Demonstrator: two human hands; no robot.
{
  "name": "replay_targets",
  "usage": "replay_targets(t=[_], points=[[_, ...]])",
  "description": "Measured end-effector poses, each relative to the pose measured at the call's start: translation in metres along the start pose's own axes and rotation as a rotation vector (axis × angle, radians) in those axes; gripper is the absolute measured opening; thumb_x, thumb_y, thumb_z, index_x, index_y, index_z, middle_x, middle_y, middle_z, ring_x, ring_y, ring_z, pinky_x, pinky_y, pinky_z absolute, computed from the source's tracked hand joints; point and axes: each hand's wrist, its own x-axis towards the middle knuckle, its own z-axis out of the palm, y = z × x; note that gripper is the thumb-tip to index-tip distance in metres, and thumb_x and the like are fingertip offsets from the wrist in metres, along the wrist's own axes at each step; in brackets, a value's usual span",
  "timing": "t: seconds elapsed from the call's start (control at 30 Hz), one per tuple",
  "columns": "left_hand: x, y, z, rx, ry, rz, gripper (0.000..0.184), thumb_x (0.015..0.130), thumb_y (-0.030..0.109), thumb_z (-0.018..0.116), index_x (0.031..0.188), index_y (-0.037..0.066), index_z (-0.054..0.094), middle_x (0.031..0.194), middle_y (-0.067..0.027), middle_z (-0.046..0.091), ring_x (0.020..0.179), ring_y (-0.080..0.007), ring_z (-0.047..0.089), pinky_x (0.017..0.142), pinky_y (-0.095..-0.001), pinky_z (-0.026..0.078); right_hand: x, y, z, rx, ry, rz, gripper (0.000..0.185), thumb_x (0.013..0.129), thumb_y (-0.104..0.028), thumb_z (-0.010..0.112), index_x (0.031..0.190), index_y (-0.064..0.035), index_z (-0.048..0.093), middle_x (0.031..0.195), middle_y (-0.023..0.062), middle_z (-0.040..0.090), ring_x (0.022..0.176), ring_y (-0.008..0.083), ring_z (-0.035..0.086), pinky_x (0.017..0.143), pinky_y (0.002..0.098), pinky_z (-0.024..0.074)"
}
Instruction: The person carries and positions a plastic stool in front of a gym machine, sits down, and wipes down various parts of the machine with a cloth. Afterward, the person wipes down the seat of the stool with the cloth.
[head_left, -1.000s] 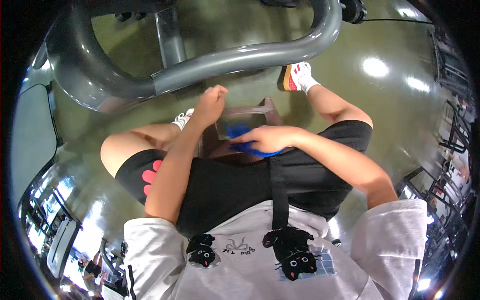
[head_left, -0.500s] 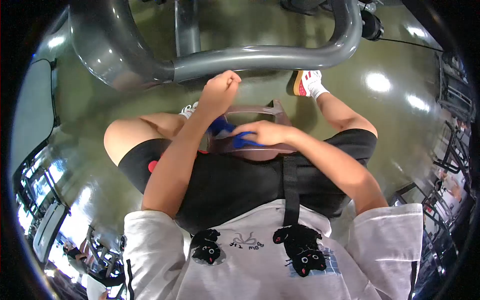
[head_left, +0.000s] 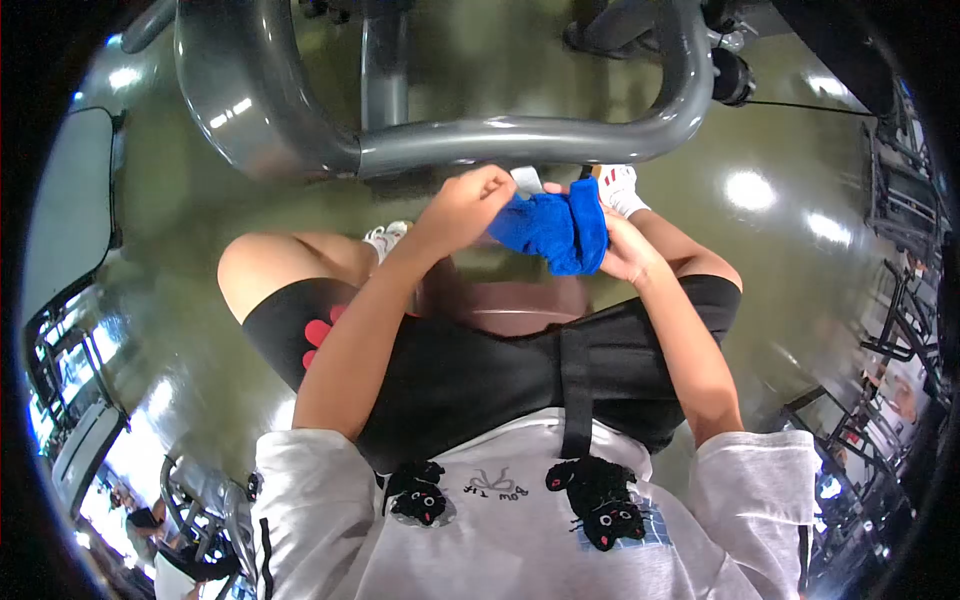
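A bunched blue cloth [head_left: 545, 228] stretches between my two hands, above the gap between my knees. My left hand [head_left: 468, 208] is closed with its fingers curled at the cloth's left end. A small white patch like a label [head_left: 526, 180] shows at the cloth's upper edge. My right hand [head_left: 625, 245] holds the right end from behind, where the fabric is folded over in a thick band. Most of its fingers are hidden by the cloth; a fingertip shows above it. Below the cloth is a brownish-pink stool-like piece [head_left: 515, 305].
A thick grey metal machine frame [head_left: 510, 140] curves across just beyond my hands. A shoe [head_left: 617, 190] shows at the right and another [head_left: 388, 238] at the left on the green floor [head_left: 180, 350]. Gym machines line both sides; a black pulley [head_left: 732, 77] with a cable sits upper right.
The blue cloth has come up from low over the stool and is spread between both hands. My right hand has moved forward and right; my left hand has come slightly down and right.
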Motion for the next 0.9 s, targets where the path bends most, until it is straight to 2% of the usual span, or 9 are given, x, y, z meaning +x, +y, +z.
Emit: replay_targets(t=[0.17,0.23,0.37,0.4,0.63,0.73,0.77,0.83,0.9], points=[[-0.018,0.029,0.016,-0.145,-0.020,0.022,0.032,0.091,0.022,0.055,0.114,0.001,0.053,0.109,-0.0089,0.058,0.106,-0.0164,0.052,0.095,-0.0297,0.038,-0.018,0.004,0.017,0.096,-0.049,-0.123,0.051,0.096,-0.036,0.041,0.138,-0.0081,0.036,0.133,0.0117,0.047,0.116,0.0225,0.052,0.096,0.0391,0.0453],[-0.025,0.038,0.018,0.170,-0.019,0.303,0.038,0.086,0.025,0.061,0.115,0.001,0.052,0.112,-0.0098,0.056,0.108,-0.0181,0.051,0.096,-0.0302,0.037,-0.019,0.005,0.019,0.136,-0.089,-0.127,0.052,0.096,-0.039,0.039,0.138,-0.0084,0.037,0.132,0.0124,0.048,0.115,0.0227,0.053,0.096,0.0391,0.0456],[-0.026,0.047,0.031,0.368,0.025,0.159,0.034,0.081,0.025,0.066,0.104,0.001,0.057,0.087,-0.0135,0.061,0.088,-0.0204,0.060,0.080,-0.0315,0.046,-0.026,-0.001,0.014,0.148,-0.107,-0.128,0.057,0.096,-0.049,0.033,0.135,-0.0089,0.041,0.127,0.0142,0.052,0.111,0.0230,0.056,0.094,0.0391,0.0467],[-0.028,0.052,0.036,0.422,0.129,0.282,0.027,0.081,0.022,0.066,0.096,0.001,0.060,0.078,-0.0146,0.060,0.075,-0.0211,0.061,0.072,-0.0317,0.047,-0.027,-0.002,0.014,0.119,-0.051,-0.152,0.059,0.095,-0.052,0.033,0.132,-0.0069,0.044,0.123,0.0147,0.054,0.108,0.0233,0.057,0.092,0.0381,0.0476],[-0.039,0.058,0.038,0.304,0.410,0.376,0.015,0.081,0.013,0.063,0.093,0.003,0.064,0.088,-0.0117,0.061,0.085,-0.0252,0.060,0.074,-0.0340,0.046,-0.033,-0.006,0.009,-0.030,0.125,-0.263,0.050,0.094,-0.043,0.047,0.122,-0.0030,0.052,0.114,0.0103,0.059,0.098,0.0180,0.060,0.088,0.0303,0.0480],[-0.034,0.051,0.037,0.209,0.469,0.436,0.014,0.083,0.010,0.061,0.093,0.000,0.061,0.088,-0.0083,0.060,0.083,-0.0182,0.059,0.072,-0.0290,0.045,-0.035,-0.010,0.002,-0.310,0.211,-0.243,0.035,0.086,-0.022,0.065,0.115,-0.0048,0.057,0.107,0.0049,0.062,0.096,0.0128,0.059,0.084,0.0287,0.0475],[-0.032,0.047,0.037,0.128,0.504,0.521,0.014,0.085,0.010,0.060,0.093,-0.002,0.059,0.086,-0.0070,0.059,0.081,-0.0150,0.058,0.070,-0.0264,0.044,-0.035,-0.008,0.002,-0.303,0.282,-0.326,0.036,0.087,-0.025,0.063,0.114,-0.0008,0.059,0.100,0.0045,0.064,0.089,0.0115,0.059,0.081,0.0264,0.0474],[-0.043,0.067,0.034,-0.054,0.452,0.160,0.014,0.093,0.013,0.053,0.097,0.001,0.050,0.082,-0.0015,0.053,0.074,-0.0031,0.048,0.066,-0.0188,0.040,-0.040,-0.015,0.006,-0.303,0.350,-0.311,0.035,0.087,-0.026,0.063,0.114,-0.0030,0.060,0.102,0.0045,0.064,0.089,0.0118,0.060,0.081,0.0266,0.0473],[-0.042,0.067,0.036,0.011,0.525,0.239,0.014,0.091,0.011,0.055,0.099,0.001,0.050,0.081,-0.0018,0.054,0.074,-0.0047,0.050,0.064,-0.0198,0.040,-0.034,-0.017,0.002,-0.307,0.371,-0.425,0.036,0.087,-0.028,0.063,0.116,-0.0054,0.060,0.104,0.0056,0.064,0.092,0.0126,0.060,0.083,0.0278,0.0472]])
